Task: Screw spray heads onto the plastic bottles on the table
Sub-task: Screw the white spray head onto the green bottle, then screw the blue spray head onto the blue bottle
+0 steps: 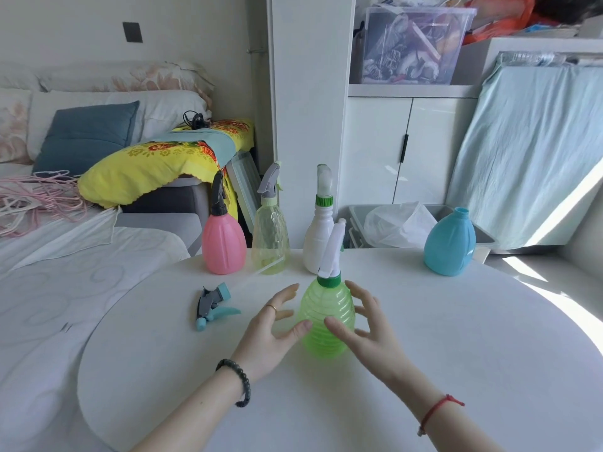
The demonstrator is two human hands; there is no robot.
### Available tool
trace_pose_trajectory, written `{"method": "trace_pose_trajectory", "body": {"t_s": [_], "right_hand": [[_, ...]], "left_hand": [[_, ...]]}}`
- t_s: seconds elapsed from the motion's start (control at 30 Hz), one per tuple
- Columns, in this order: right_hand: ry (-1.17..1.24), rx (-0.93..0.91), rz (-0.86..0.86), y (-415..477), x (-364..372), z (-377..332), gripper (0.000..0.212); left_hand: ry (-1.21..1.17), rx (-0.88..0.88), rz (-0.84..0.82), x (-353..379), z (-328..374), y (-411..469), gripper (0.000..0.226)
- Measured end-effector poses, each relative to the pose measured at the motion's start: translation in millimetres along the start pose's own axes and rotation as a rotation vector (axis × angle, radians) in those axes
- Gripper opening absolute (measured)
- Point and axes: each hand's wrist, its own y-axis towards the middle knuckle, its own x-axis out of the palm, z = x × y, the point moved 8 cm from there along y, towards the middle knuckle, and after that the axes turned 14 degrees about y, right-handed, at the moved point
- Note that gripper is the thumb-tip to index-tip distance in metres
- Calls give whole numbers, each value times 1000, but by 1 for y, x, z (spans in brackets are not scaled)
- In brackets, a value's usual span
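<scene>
A green ribbed bottle [327, 316] stands upright at the table's middle, with a white spray head [332, 252] on its green collar. My left hand [275, 324] and my right hand [363, 324] flank the bottle, fingers spread, thumbs near or just touching its sides. A loose grey and blue spray head [213, 305] lies on the table to the left. At the far edge stand a pink bottle [223, 243], a pale yellow bottle [270, 236] and a white bottle [318, 238], each with a spray head on. A blue bottle [449, 244] at the far right has a bare neck.
The round white table [456, 353] borders a bed [65, 288] on the left. Behind it stand a white cabinet [375, 141], a grey bin with a plastic bag [404, 223] and a yellow flowered cloth [156, 161].
</scene>
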Motion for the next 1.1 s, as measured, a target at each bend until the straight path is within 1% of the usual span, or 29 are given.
{"method": "trace_pose_trajectory", "body": {"t_s": [0.07,0.13,0.23,0.4,0.5,0.67,0.77,0.87,0.9,0.93,1.03,1.07,1.1], "right_hand": [[-30,-40,-37,0,0,0,67],[-32,-76,-12,5,-9,-3,65],[-14,-105,31,26,-36,-14,64],[-80,-122,67,74,-85,-31,62],[-125,-106,73,106,-107,-20,61],[-166,-92,41,145,-120,10,57],[-142,-110,43,154,-126,21,55],[-167,-94,15,153,-130,27,60],[-206,-109,41,149,-135,25,64],[-254,-176,109,143,-144,15,66],[-441,-559,446,114,-183,-40,61],[-512,-627,564,105,-198,-53,65],[-563,-620,667,101,-213,-60,74]], "left_hand": [[-41,11,-71,11,5,7,58],[-67,32,-87,18,14,16,56],[-97,33,-58,30,25,43,59],[-86,27,13,61,49,107,60],[-34,-4,20,85,49,142,61],[-38,-86,32,106,25,176,61],[-30,-76,61,111,20,186,60],[-31,-56,59,113,23,187,65],[-34,-59,47,114,23,186,68],[-34,-69,32,114,21,184,71],[-61,-109,9,110,14,174,75],[-80,-114,1,109,13,168,74],[-97,-113,-10,108,12,162,73]]}}
